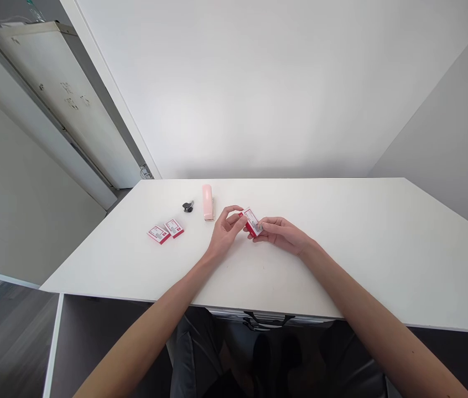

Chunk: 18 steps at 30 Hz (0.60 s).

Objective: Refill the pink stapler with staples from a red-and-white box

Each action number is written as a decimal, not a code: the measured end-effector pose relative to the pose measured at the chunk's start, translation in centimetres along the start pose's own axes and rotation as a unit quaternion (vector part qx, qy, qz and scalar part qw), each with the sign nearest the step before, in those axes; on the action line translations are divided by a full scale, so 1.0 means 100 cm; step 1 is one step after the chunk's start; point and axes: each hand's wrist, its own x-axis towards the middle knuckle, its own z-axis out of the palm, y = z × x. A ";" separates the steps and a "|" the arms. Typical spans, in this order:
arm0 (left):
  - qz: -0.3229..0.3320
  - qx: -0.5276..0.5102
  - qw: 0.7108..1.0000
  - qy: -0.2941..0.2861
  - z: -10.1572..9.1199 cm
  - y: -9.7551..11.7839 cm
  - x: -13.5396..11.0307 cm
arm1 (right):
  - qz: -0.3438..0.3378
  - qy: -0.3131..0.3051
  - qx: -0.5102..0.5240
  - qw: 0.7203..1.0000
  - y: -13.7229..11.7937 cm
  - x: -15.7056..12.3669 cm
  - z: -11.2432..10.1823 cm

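A small red and white box is held just above the white table, near its middle. My right hand grips the box from the right with fingers closed round it. My left hand pinches the box's left end with thumb and fingertips. A pale pink stapler lies a little behind my left hand. Two more red and white boxes lie side by side to the left.
A small black object lies to the left of the stapler. The table's near edge runs just above my lap. A wall stands behind the table, and a door is at the far left.
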 end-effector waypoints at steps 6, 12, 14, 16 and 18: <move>-0.009 -0.084 0.994 0.069 -0.004 -0.008 0.005 | -0.003 0.014 0.015 1.000 0.000 0.000 -0.002; -0.027 -0.110 0.986 0.121 -0.005 -0.012 0.010 | -0.019 0.053 -0.018 0.998 -0.001 0.000 0.000; -0.024 -0.111 0.986 0.124 -0.004 -0.011 0.010 | -0.024 0.071 -0.026 0.997 -0.001 0.000 0.000; -0.023 -0.106 0.986 0.125 -0.003 -0.011 0.010 | -0.035 0.089 -0.030 0.995 -0.001 0.000 0.000; -0.021 -0.097 0.987 0.123 -0.003 -0.011 0.009 | -0.048 0.106 -0.034 0.993 -0.001 0.000 -0.001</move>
